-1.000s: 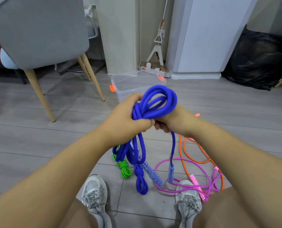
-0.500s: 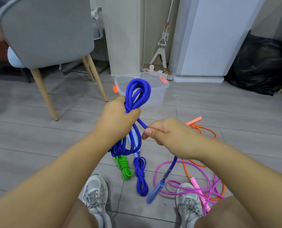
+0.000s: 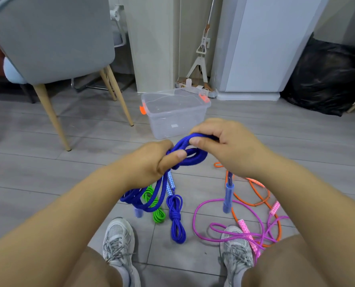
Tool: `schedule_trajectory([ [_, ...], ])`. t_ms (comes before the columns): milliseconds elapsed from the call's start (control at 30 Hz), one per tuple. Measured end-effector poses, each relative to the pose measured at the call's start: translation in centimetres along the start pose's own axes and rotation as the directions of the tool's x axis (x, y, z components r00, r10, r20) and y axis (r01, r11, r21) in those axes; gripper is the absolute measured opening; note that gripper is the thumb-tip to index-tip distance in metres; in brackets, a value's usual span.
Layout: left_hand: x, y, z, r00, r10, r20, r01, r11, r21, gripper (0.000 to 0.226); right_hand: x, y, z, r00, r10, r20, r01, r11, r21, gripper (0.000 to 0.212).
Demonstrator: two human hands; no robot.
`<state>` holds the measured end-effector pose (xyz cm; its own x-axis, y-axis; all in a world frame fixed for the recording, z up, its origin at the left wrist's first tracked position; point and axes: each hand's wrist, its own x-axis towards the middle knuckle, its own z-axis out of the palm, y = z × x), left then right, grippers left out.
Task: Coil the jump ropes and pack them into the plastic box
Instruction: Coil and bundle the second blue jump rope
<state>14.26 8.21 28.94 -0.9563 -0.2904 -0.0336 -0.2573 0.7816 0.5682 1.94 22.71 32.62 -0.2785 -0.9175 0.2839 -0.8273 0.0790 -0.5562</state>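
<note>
I hold a blue jump rope (image 3: 190,156) in several loops between both hands, above the floor. My left hand (image 3: 151,162) grips the bundle of loops, thumb on top. My right hand (image 3: 224,146) pinches a strand across the top of the loops. One blue handle (image 3: 227,195) hangs below my right hand; loops dangle under my left. A clear plastic box (image 3: 176,114) with orange clips stands open on the floor just beyond my hands. On the floor lie a coiled blue rope (image 3: 176,220), a coiled green rope (image 3: 158,214), a loose pink rope (image 3: 234,230) and a loose orange rope (image 3: 255,197).
A grey chair (image 3: 54,38) with wooden legs stands at the back left. A mop (image 3: 201,59) leans by the wall behind the box, and a black bag (image 3: 328,79) sits at the back right. My two grey shoes (image 3: 116,239) are on the tiles below.
My left hand has lowered the loops from upright to lying sideways. My right hand rose and moved forward, now pinching a strand over the top of the bundle.
</note>
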Motion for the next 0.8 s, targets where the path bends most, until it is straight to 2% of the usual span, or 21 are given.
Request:
schedule_trajectory([
  [67, 0.0, 0.6, 0.4, 0.998, -0.022, 0.059, 0.018, 0.998, 0.057, 0.055, 0.5, 0.3, 0.2, 1.0, 0.004, -0.01, -0.004, 1.0, 0.001, 0.013],
  [133, 0.0, 1.2, 1.1, 0.995, -0.004, 0.097, -0.01, 0.99, 0.143, 0.034, 1.1, 0.5, 0.5, 1.0, 0.025, -0.004, -0.025, 1.0, -0.006, 0.011],
  [233, 0.0, 1.7, 1.7, 0.994, 0.061, 0.086, -0.074, 0.985, 0.157, 0.032, 1.8, 1.1, 0.6, 0.998, 0.07, -0.004, -0.07, 0.997, 0.029, 0.011],
  [333, -0.2, 1.6, 1.3, 0.999, 0.046, -0.009, -0.046, 0.999, 0.006, 0.03, 2.3, 2.3, 0.5, 0.984, 0.18, 0.002, -0.179, 0.975, 0.131, 0.02],
  [400, -0.3, 1.6, 1.1, 0.997, 0.046, -0.057, -0.053, 0.992, -0.119, 0.04, 2.3, 2.9, 0.8, 0.962, 0.256, 0.1, -0.272, 0.934, 0.232, 0.026],
  [467, -0.7, 1.7, 1.1, 0.992, 0.061, -0.107, -0.082, 0.976, -0.201, 0.048, 2.2, 3.2, 1.0, 0.93, 0.303, 0.207, -0.345, 0.914, 0.213, 0.014],
  [533, -0.8, 1.8, 1.1, 0.979, 0.068, -0.193, -0.122, 0.952, -0.281, 0.056, 2.0, 3.2, 1.2, 0.911, 0.329, 0.25, -0.366, 0.923, 0.12, 0.036],
  [567, -0.8, 1.7, 1.0, 0.965, 0.078, -0.251, -0.153, 0.943, -0.294, 0.054, 1.9, 2.9, 1.4, 0.905, 0.336, 0.262, -0.369, 0.925, 0.092, 0.041],
  [633, -0.6, 1.6, 0.8, 0.922, 0.068, -0.38, -0.184, 0.943, -0.278, 0.037, 1.4, 2.3, 1.9, 0.898, 0.329, 0.293, -0.379, 0.916, 0.133, 0.046],
  [700, -0.3, 1.6, 0.4, 0.881, -0.011, -0.473, -0.151, 0.941, -0.304, 0.023, 0.9, 1.7, 2.8, 0.898, 0.306, 0.316, -0.373, 0.91, 0.179, 0.038],
  [800, 0.1, 1.2, -0.1, 0.827, -0.12, -0.55, -0.078, 0.943, -0.323, 0.013, 0.3, 1.1, 3.5, 0.901, 0.269, 0.34, -0.322, 0.94, 0.111, 0.033],
])
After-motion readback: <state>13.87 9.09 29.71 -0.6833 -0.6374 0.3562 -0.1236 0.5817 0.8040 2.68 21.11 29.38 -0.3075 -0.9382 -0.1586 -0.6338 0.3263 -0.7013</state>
